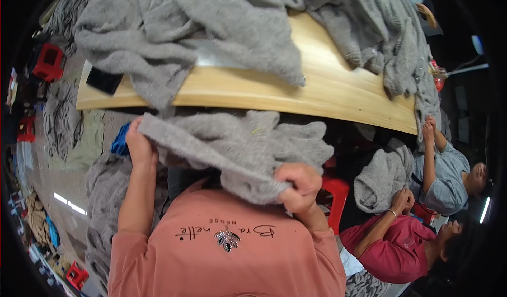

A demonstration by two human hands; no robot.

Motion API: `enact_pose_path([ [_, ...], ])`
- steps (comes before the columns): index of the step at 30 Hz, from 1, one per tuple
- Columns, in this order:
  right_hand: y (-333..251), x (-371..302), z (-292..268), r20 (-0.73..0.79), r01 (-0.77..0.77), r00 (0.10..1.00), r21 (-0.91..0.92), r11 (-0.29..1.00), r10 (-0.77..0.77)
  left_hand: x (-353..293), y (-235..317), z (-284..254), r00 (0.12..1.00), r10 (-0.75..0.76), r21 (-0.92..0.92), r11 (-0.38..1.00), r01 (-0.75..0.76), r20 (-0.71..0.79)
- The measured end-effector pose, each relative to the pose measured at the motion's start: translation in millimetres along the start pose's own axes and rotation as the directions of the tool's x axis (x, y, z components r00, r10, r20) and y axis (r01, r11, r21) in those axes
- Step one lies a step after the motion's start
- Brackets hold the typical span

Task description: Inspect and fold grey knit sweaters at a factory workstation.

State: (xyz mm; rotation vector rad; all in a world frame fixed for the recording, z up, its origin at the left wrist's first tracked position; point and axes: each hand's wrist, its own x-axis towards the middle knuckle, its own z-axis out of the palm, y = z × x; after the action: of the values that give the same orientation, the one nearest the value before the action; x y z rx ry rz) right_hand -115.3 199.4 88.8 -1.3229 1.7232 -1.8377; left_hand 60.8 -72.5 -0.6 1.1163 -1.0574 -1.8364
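A fuzzy grey knitted garment (232,146) stretches across my lap, just below the table's near edge. My left hand (140,145) grips its left end, fingers closed on the cloth. My right hand (300,186) is clenched on the bunched lower right part of the same garment. Below them shows my salmon-pink shirt (227,249) with a small leaf-shaped ornament on it.
A wooden table (327,86) carries heaps of grey knitwear (222,27) and a black phone (104,80). To the right sit two people: one in a red shirt (393,244) holds grey knitwear (383,175), one in grey-blue (443,178) reaches up. Red stools (48,62) and more cloth lie left.
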Motion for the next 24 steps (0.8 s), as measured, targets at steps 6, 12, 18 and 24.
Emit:
enact_pose_path([
  [6, -3.6, -10.4, -14.5, 0.014, -0.082, 0.996, 0.354, 0.932, 0.083, -13.6, 82.4, -26.6, 0.905, 0.351, 0.067, 0.924, -0.376, 0.239],
  [12, -33.4, -2.0, -12.1, 0.281, 0.091, 0.903, 0.613, 0.785, -0.324, -29.3, 175.8, -133.8, 0.685, 0.697, 0.494, 0.527, -0.691, 0.215],
  [18, -16.7, -7.7, -1.0, 0.246, 0.013, 0.962, 0.392, 0.920, -0.118, -92.5, 175.7, 52.0, 0.465, 0.361, 0.556, -0.213, -0.803, 0.809],
  [24, -2.4, -19.5, 19.8, 0.228, -0.158, 0.966, 0.153, 0.976, 0.121, -111.3, 50.8, 111.4, 0.153, 0.042, 0.114, 0.484, -0.867, 0.987],
])
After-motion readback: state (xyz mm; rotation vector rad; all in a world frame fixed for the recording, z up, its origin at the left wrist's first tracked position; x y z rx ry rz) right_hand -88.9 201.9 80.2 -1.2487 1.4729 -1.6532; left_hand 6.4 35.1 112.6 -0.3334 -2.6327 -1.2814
